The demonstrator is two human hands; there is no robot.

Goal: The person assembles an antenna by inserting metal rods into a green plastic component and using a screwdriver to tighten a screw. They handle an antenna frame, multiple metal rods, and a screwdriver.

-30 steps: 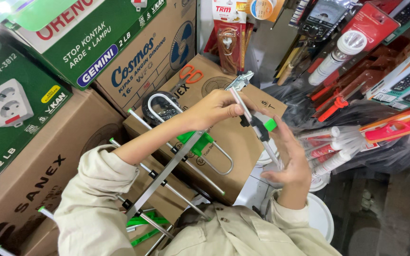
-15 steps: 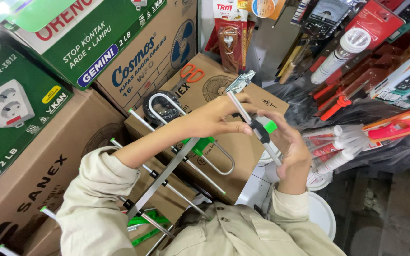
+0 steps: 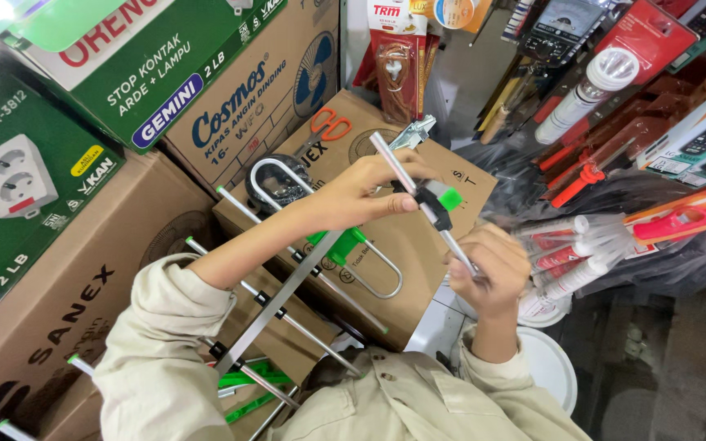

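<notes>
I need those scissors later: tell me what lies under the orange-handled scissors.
The orange-handled scissors lie on a brown cardboard box. Their blades are hidden behind the silver metal antenna loop; the box's inside cannot be seen.

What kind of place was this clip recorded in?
Most likely a small hardware or electrical goods shop: stacked cardboard fan boxes, green boxed power sockets and packaged tools hanging on the wall crowd around the person holding a metal antenna.

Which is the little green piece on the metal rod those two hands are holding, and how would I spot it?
Start at the brown cardboard box in the middle, under the hands. Across it slants a thin silver rod, pinched by the left hand above and the right hand below. The green clip sits on a black clamp between the hands: short and blocky, unlike the larger green bracket lower left.
</notes>
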